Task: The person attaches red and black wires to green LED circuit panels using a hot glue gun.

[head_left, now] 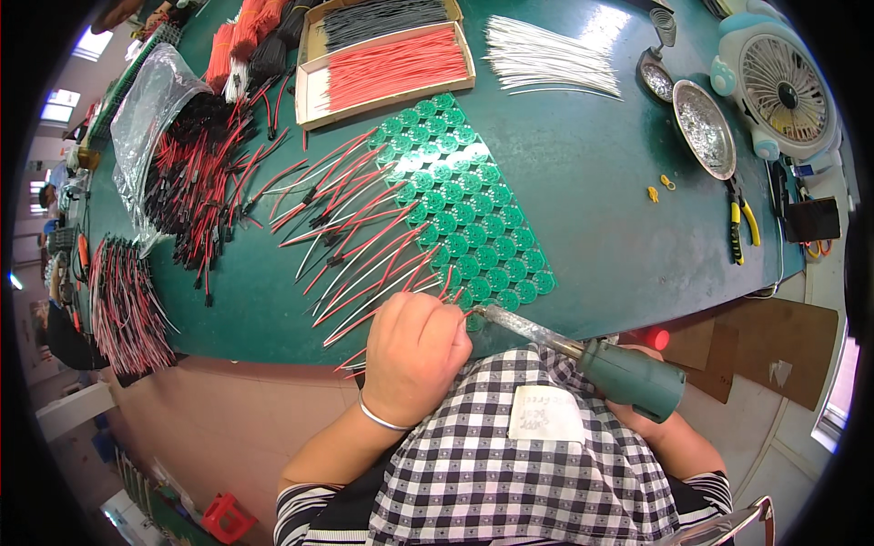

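Note:
My left hand [414,359] is closed at the near edge of a green sheet of round circuit boards [478,218], pinching a thin red wire [470,313]. My right hand [640,421] grips a soldering iron [630,375] by its thick green body, which hides most of the fingers. The iron's tip reaches the board beside my left fingertips. Red, white and black wires [350,196] fan out leftward from the left side of the sheet. The exact contact between tip, wire and board is too small to make out.
Behind the sheet stand boxes of red wires [391,71] and black wires [387,23]. White wires [551,56] lie at the back. Leftward are a pile of connector leads [196,182] and a plastic bag [150,118]. Rightward are a metal dish [705,129], pliers [736,227] and a fan [781,86].

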`<act>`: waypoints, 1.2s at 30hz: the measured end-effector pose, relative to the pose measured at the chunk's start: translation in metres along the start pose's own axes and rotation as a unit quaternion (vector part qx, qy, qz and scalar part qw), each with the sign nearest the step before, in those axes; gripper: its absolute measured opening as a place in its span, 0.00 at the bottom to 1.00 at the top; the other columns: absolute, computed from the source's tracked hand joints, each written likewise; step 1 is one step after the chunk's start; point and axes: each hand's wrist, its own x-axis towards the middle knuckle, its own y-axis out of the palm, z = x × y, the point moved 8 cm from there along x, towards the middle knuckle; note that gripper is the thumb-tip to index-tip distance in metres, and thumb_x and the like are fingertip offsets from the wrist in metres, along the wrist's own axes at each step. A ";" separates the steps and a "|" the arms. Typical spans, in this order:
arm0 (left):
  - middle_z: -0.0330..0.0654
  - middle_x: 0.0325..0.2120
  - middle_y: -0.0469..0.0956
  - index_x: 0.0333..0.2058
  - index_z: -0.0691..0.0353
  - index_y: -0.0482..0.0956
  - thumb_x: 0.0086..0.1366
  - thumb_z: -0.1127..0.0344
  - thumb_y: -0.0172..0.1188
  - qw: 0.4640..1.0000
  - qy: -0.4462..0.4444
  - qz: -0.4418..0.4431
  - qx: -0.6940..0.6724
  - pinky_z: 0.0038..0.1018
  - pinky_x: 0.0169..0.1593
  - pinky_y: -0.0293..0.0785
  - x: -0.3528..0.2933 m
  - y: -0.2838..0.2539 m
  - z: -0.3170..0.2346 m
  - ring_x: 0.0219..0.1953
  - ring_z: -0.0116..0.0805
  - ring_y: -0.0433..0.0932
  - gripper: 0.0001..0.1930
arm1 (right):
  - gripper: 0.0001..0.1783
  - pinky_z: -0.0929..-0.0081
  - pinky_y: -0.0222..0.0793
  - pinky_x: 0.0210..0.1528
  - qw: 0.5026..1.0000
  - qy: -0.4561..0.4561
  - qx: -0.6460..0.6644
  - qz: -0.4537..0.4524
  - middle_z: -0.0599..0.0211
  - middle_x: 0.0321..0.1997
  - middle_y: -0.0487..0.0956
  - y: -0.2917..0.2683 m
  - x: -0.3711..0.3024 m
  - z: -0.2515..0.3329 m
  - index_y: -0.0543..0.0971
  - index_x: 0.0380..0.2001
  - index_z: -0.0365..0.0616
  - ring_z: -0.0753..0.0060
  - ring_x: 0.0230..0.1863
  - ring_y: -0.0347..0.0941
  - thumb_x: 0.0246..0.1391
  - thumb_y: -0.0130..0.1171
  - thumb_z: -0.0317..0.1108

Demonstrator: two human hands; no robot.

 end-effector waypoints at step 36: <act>0.43 0.26 0.75 0.27 0.60 0.79 0.51 0.72 0.60 0.985 0.133 -0.043 0.098 0.37 0.39 0.71 0.171 -0.026 0.091 0.35 0.46 0.74 0.03 | 0.30 0.77 0.69 0.21 0.857 0.054 0.433 -0.274 0.50 0.50 0.72 -0.032 0.030 -0.041 0.62 0.56 0.32 0.68 0.21 0.73 0.50 0.50 0.33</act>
